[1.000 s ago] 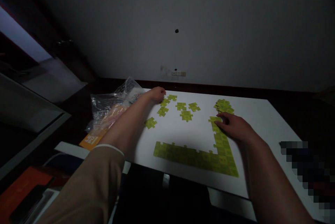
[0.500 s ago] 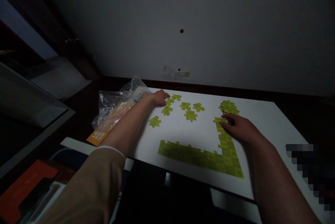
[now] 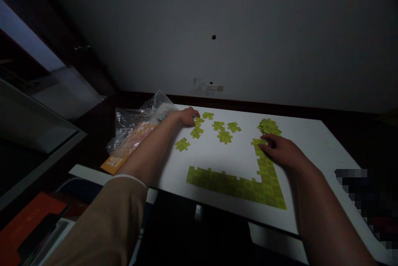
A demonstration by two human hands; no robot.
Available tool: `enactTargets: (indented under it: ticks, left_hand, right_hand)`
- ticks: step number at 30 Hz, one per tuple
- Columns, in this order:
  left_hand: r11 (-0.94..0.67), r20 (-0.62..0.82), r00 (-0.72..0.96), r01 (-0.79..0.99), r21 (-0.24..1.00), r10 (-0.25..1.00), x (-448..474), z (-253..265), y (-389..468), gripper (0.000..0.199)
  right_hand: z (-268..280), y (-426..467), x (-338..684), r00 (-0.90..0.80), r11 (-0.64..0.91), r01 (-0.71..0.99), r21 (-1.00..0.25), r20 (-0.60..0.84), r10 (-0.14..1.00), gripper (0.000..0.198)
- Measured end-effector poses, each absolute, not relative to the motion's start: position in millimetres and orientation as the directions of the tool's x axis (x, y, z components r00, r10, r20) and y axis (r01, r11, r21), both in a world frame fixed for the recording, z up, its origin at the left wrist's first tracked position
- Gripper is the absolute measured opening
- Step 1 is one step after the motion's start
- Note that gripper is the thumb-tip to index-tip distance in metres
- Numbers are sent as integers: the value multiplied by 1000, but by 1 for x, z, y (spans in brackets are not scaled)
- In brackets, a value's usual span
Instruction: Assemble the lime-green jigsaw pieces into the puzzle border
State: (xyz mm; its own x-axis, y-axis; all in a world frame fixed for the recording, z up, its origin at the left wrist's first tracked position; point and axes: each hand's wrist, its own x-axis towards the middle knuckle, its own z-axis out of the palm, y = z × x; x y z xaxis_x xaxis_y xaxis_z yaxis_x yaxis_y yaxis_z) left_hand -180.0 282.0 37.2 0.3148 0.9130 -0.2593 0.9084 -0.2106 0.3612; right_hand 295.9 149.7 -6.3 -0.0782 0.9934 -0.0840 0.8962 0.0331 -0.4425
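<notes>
My left hand (image 3: 188, 116) reaches to the far left of the board, fingers curled at a yellow-green jigsaw puzzle piece (image 3: 199, 122) that lies flat; its grip is partly hidden. Other loose pieces lie close by, one puzzle piece (image 3: 197, 132) just nearer to me and another (image 3: 208, 115) just beyond. On the right, my right hand (image 3: 281, 150) rests with thumb and forefinger apart at the upper end of the joined puzzle section (image 3: 236, 184). That section forms an L along the near and right sides. A heap of puzzle pieces (image 3: 270, 126) lies just beyond the right fingertips.
The white board (image 3: 311, 150) carries the puzzle. Clear plastic wrapping (image 3: 127, 127) and an orange packet (image 3: 111, 163) lie at its left. An orange box (image 3: 31, 220) stands at lower left. Beyond the board rises a grey wall (image 3: 264, 50) with a socket (image 3: 214, 87).
The whole view has shifted slightly, so everything sits a little further left. Both hands keep nearly the same places among the pieces.
</notes>
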Motion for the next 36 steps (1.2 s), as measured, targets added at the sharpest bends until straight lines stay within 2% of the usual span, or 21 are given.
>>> enactTargets:
  ticks: [4, 9, 12, 15, 17, 21, 24, 36]
  left_hand:
    - [-183, -222, 308, 874, 450, 925, -183, 36, 283, 61]
    - [-163, -130, 309, 761, 627, 942, -181, 40, 275, 44]
    - [-173, -77, 338, 649, 741, 938, -171, 45, 264, 52]
    - [-110, -58, 363, 426, 898, 930, -155, 49, 252, 67]
    - [-28, -86, 381, 283, 959, 921, -140, 50, 245, 64]
    - [140, -197, 404, 167, 976, 893, -106, 49, 232, 35]
    - [196, -227, 383, 117, 974, 896, -80, 45, 222, 22]
    - [202, -240, 377, 137, 970, 895, -7, 23, 189, 18]
  right_hand:
    - [-5, 149, 295, -85, 37, 897, -441, -89, 992, 61]
    - [-1, 148, 292, -94, 53, 899, -434, -73, 993, 56]
    - [0, 147, 290, -112, 72, 901, -427, -69, 991, 54]
    - [-1, 147, 290, -115, 83, 902, -423, -49, 992, 54]
    - [-2, 147, 290, -111, 86, 901, -426, -34, 993, 54]
    - [-2, 147, 289, -113, 92, 900, -425, -25, 993, 51]
    - [1, 147, 287, -109, 90, 905, -416, -22, 994, 49]
    - [14, 143, 282, -107, 87, 900, -427, -25, 994, 48]
